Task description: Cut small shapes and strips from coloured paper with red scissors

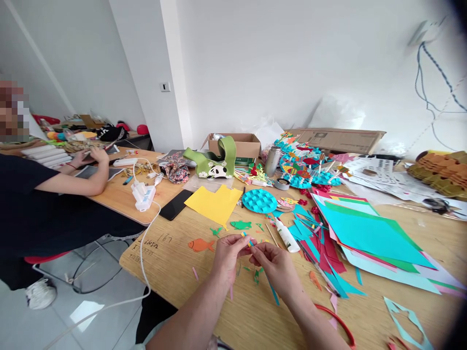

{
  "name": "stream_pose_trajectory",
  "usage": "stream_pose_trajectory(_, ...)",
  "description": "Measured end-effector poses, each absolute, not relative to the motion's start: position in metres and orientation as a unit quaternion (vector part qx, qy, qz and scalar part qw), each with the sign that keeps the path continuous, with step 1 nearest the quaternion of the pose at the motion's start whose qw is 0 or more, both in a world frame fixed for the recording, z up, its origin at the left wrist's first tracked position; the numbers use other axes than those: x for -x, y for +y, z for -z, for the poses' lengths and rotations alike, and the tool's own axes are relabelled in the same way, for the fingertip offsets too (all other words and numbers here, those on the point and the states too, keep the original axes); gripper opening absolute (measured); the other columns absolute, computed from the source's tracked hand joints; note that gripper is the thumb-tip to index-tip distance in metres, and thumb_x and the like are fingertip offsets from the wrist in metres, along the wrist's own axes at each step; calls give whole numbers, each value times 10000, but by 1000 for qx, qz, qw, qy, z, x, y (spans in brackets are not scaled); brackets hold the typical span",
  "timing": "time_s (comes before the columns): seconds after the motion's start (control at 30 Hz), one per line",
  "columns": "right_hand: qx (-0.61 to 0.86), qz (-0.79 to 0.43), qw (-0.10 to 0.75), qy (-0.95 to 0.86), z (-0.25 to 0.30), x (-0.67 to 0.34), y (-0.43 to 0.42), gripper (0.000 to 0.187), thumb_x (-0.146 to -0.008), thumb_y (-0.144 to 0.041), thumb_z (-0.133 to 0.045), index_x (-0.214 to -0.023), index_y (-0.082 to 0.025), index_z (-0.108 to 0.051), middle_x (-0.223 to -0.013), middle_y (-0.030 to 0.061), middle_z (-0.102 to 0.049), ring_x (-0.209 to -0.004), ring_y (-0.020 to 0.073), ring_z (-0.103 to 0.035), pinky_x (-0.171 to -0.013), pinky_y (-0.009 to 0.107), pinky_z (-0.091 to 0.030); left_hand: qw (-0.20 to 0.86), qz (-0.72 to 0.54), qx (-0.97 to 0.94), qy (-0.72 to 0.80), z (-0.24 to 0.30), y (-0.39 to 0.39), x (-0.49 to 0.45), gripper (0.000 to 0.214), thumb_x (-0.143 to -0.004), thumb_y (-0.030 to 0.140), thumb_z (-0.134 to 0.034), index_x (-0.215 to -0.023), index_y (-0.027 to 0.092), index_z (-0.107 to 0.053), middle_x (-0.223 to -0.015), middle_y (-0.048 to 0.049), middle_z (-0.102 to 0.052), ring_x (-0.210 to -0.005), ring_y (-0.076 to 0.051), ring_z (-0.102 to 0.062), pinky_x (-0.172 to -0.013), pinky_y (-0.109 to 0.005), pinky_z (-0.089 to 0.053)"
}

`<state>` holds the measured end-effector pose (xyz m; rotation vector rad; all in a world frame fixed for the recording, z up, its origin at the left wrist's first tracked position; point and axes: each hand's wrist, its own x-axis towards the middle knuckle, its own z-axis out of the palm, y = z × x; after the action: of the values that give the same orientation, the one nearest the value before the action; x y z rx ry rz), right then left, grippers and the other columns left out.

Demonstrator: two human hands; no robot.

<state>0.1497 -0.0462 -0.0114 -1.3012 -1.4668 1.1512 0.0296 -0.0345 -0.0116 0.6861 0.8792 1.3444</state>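
Note:
My left hand pinches a small coloured paper piece with yellow and blue on it. The fingertips of my right hand close on its near end, so both hands meet over the table. Fingers cover most of the piece, and its full shape is hidden. Just beyond my hands lie a green paper fish and an orange paper fish. To the right of them a white glue bottle rests on its side. Thin paper scraps are scattered beneath my hands.
Coloured paper sheets are stacked at right; red-handled scissors lie near my right forearm. Farther back are a blue woven disc, yellow paper, a phone and a power strip. Another person's arm is at left.

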Motion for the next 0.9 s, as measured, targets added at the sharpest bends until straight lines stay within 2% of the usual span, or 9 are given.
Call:
stream_pose_trajectory(0.37,517,-467,409,-589,9,-151,-46,439,-749,-581,-545,-664,-154,-597,-595,36,-631,-546,149,-555,-527,246,-417,646,-587,-297,387,13,-33,-30,218,-590,315,-762,-639,109,-709,-679,-98,-696,-660,-182,-633,-666,-300,-500)
stream_pose_trajectory(0.63,516,-467,411,-589,8,-150,-46,445,-736,-587,-558,-664,-151,-608,-589,40,-640,-530,146,-548,-510,243,-407,645,-590,-286,393,12,-33,-28,254,-556,341,-779,-643,113,-711,-661,-104,-696,-686,-217,-652,-653,-312,-500)
stream_pose_trajectory(0.9,513,-472,409,-589,11,-154,-45,395,-769,-538,-550,-703,-154,-612,-617,43,-644,-569,158,-567,-541,252,-430,661,-575,-312,368,16,-33,-26,320,-694,406,-682,-723,89,-718,-722,-131,-700,-692,-213,-649,-680,-333,-498)
